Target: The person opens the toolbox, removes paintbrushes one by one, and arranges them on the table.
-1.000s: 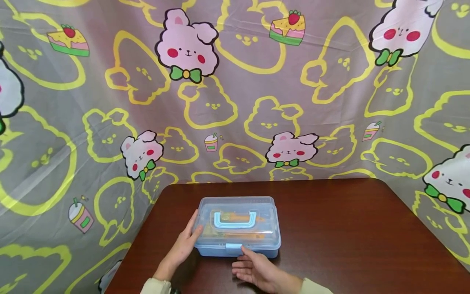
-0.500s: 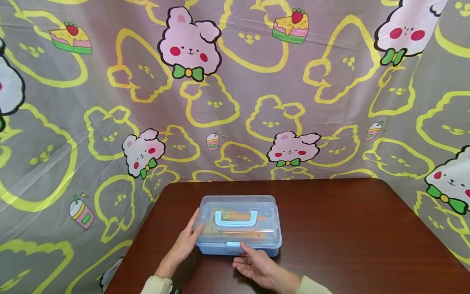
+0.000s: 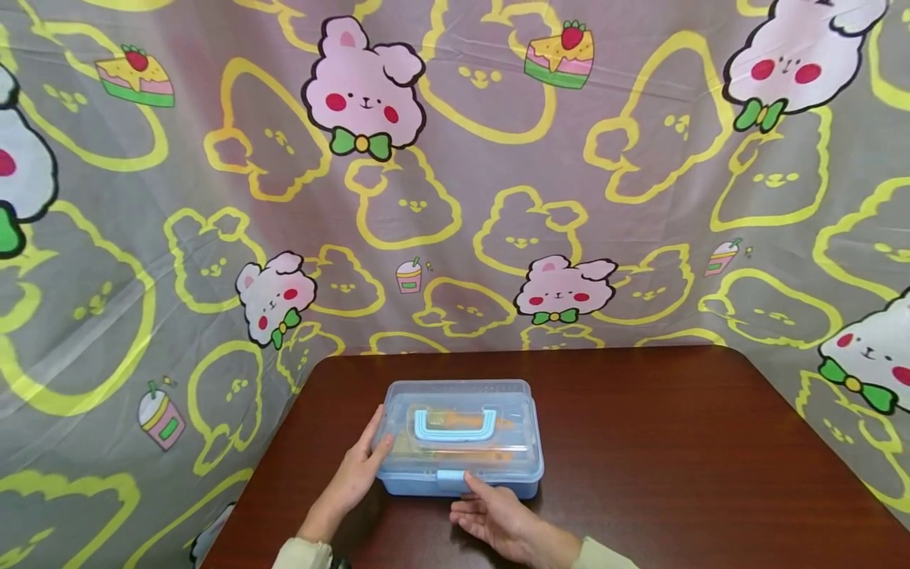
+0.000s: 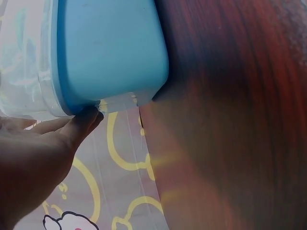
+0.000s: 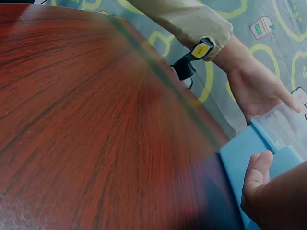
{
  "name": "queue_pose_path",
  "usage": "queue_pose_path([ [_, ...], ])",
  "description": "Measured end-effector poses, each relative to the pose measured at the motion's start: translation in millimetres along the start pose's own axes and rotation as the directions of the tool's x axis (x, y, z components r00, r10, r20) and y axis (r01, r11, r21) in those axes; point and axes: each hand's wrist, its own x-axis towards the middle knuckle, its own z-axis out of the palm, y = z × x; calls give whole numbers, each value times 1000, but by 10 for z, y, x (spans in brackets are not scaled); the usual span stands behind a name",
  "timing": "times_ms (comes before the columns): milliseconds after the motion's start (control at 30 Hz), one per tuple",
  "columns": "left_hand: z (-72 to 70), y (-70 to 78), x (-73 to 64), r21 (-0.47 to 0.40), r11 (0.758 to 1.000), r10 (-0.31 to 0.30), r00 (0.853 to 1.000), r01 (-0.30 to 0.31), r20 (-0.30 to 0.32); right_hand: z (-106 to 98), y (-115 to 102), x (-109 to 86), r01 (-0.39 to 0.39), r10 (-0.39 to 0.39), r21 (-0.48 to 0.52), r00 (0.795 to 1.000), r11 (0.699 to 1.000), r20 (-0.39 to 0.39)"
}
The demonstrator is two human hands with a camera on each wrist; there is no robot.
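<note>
A light-blue plastic box (image 3: 405, 484) with a clear lid (image 3: 465, 466) lies on the table. On the lid is a blue handle (image 3: 455, 433), and a blue latch (image 3: 451, 480) sits at the middle of the front edge. Orange and yellowish things show blurrily through the lid. My left hand (image 3: 355, 470) rests against the box's left side, fingers extended along it and thumb on the lid. My right hand (image 3: 498, 518) touches the latch with its thumb tip, while its other fingers hang relaxed in front of the box.
The dark brown wooden table (image 3: 661, 450) extends to the right of the box. Behind and beside it hangs a grey cloth (image 3: 483, 174) printed with rabbits and yellow outlines. In the right wrist view, a black strap with a yellow piece (image 5: 201, 49) circles the left wrist.
Both hands and the box keep the same places. Only a slight shift of the head view is visible.
</note>
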Motion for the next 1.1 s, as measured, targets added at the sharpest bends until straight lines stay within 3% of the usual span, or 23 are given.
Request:
queue_pose_path([
  [433, 5, -15, -8, 30, 1000, -4, 1000, 4, -6, 5, 16, 3, 3, -3, 1, 999, 1000, -33],
  [733, 9, -45, 6, 42, 999, -5, 1000, 5, -10, 29, 10, -6, -17, 22, 113, 999, 993, -43],
  [1100, 0, -24, 6, 50, 998, -38, 999, 38, 1, 25, 57, 4, 15, -13, 24, 999, 1000, -50],
])
